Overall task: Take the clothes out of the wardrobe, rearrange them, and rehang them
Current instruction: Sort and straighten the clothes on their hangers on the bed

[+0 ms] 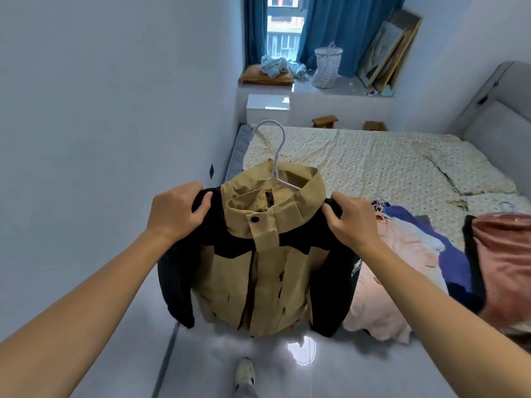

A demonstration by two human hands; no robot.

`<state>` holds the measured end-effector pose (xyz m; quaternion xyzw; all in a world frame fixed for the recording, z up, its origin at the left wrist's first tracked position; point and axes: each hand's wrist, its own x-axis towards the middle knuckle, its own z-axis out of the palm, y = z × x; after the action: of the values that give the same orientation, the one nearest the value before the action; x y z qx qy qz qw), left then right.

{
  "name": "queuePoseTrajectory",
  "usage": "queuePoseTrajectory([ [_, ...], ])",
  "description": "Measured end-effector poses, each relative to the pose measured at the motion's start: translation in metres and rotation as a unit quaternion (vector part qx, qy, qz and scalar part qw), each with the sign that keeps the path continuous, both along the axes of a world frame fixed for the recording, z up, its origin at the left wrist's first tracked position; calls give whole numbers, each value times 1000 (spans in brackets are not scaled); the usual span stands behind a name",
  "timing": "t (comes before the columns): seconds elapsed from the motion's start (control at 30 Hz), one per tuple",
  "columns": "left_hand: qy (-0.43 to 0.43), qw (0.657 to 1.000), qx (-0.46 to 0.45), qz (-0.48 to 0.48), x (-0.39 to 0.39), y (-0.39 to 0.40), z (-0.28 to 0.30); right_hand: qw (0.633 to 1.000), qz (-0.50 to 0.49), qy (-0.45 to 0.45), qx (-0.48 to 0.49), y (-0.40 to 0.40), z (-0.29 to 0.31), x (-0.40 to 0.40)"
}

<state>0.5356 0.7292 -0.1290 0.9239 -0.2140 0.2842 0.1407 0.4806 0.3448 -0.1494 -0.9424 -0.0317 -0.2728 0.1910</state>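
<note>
The left hand [175,209] and right hand [349,222] each pinch a black shoulder of the tan jacket [258,262], held up over the floor left of the bed [359,156]. It already sits on a white hanger [275,156]. If either grip tugs unevenly, a shoulder could slide off the hanger arm.
</note>
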Motion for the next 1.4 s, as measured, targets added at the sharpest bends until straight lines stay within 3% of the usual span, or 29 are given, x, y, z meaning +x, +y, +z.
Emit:
queuePoseTrajectory([
  [0.2,21,999,-26,10,-64,26,-40,997,-2,25,73,22,-40,-60],
  [0.4,46,999,-21,12,-47,35,-77,994,-3,40,99,29,-71,-42],
  [0.63,101,995,-9,23,64,23,-148,990,-15,106,89,21,-130,65],
  [0.9,177,984,17,12,283,-6,-266,973,-46,226,27,-4,-239,284],
  [1.03,249,964,79,49,367,-23,-303,954,-52,294,-7,-6,-286,362],
  [1.17,270,956,106,42,397,-42,-302,959,-8,276,-71,6,-292,389],
  [1.4,286,952,109,-23,391,-82,-284,953,-38,295,-53,-29,-269,372],
])
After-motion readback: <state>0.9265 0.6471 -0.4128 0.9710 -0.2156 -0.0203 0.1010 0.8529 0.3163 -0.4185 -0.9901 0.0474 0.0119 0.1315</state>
